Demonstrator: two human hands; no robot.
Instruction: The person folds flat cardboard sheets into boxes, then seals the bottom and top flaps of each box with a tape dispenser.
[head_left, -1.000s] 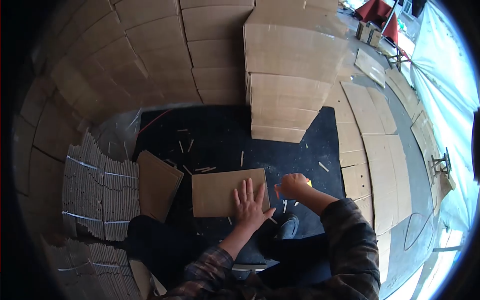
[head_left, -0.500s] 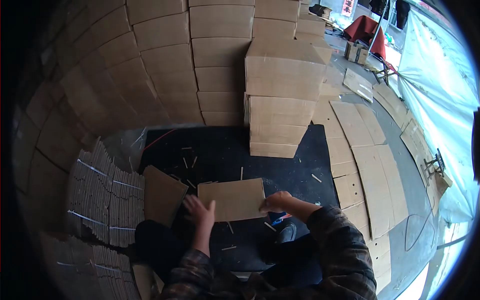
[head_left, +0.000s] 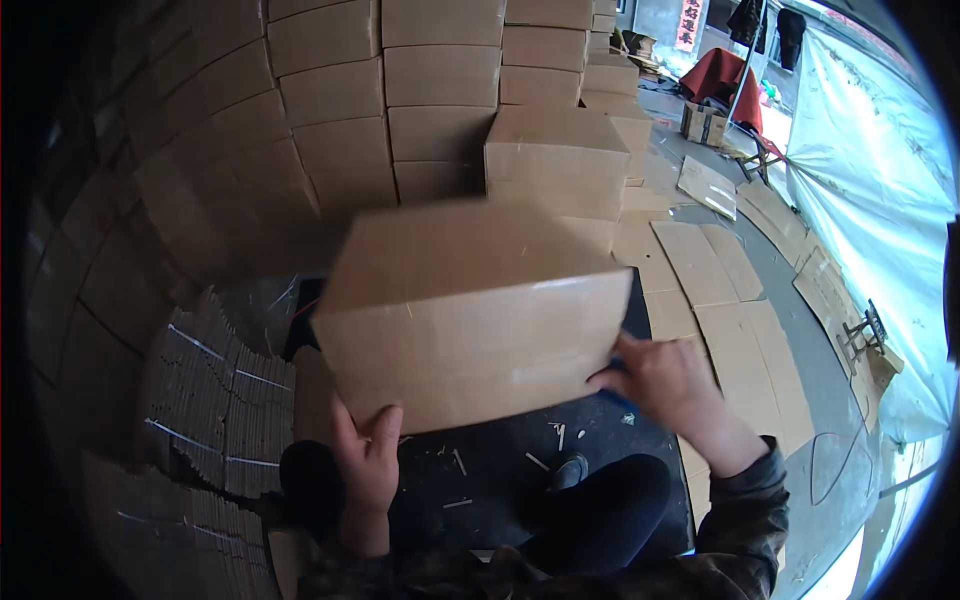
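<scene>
A closed cardboard box (head_left: 475, 350) is held up above the black mat, slightly tilted and blurred along its far edge. My left hand (head_left: 368, 462) grips its lower left edge, thumb against the near side. At the lower right corner, my right hand (head_left: 668, 385) has its fingers curled against the box. A patch of something blue shows beside those fingers, too hidden to name. Below the box, the black mat (head_left: 500, 460) carries several thin light strips (head_left: 537, 461).
Stacked cardboard boxes (head_left: 330, 90) form a wall ahead, with a shorter box stack (head_left: 555, 165) jutting out. Strapped bundles of flat cardboard (head_left: 225, 400) stand at left. Flattened cardboard sheets (head_left: 745, 360) cover the floor at right, beside a pale plastic sheet (head_left: 865, 200).
The box has come up off the mat, closer to me, between both hands. My left hand, spread beside it before, now grips its lower left edge. The view has tipped slightly upward.
</scene>
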